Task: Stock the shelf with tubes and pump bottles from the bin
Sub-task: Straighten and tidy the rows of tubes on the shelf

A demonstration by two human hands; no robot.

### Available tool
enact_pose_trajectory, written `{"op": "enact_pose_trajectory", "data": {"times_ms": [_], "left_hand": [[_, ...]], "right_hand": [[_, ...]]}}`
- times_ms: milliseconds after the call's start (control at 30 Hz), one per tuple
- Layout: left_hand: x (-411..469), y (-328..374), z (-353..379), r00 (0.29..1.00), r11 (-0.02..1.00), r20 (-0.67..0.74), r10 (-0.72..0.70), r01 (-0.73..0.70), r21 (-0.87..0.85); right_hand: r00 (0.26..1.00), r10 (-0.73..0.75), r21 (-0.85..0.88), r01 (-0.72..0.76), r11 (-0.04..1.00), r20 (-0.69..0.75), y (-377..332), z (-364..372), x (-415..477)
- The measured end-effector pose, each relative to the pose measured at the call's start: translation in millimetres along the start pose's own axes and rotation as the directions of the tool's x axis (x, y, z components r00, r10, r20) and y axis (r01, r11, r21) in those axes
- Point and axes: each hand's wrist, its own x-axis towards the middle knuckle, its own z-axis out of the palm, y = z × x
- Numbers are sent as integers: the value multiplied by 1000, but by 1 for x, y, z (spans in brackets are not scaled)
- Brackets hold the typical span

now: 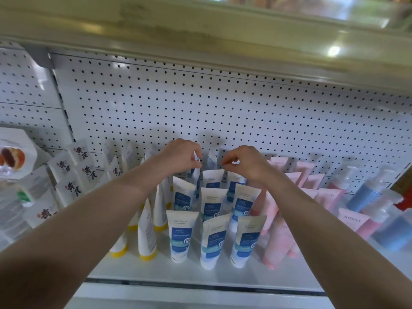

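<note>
- The blue-and-white tubes [210,210] stand cap-down in three columns on the shelf [200,277], running from its front edge back toward the pegboard [223,103]; the rearmost ones sit right under the two hands.
- The left hand [181,156] hovers over the back of the left column, its grip curled with thumb and fingers nearly pinched — a tube's crimped top edge shows just at the fingertips, though whether the fingers truly clamp it I cannot tell.
- The right hand [242,160] hangs over the back of the middle and right columns, its grip likewise almost closed, thumb meeting forefinger just above a tube top; it seems to hold nothing, but contact is hidden.
- Judged from this, the step in hand is seating or straightening the back-row tubes — the rows look nearly full.
- The next move likely calls for a light nudge so the rear tubes stand upright, then drawing both arms out without brushing the front rows.
- Outward: yellow-capped tubes [145,237] stand just left of the blue ones, pink tubes [281,230] just right, pump bottles [367,192] farther right, white boxes [71,175] far left.
- The bin is not in view.
</note>
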Motion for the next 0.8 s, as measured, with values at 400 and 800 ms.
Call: {"op": "enact_pose_trajectory", "data": {"times_ms": [400,800], "left_hand": [[-3,1,2,999,998,11,-32,31,46],[1,0,-6,996,998,69,54,-55,19]], "right_hand": [[998,-47,-82,50,995,48,-9,11,5],[1000,-4,25,5,1000,-5,0,-1,12]]}}
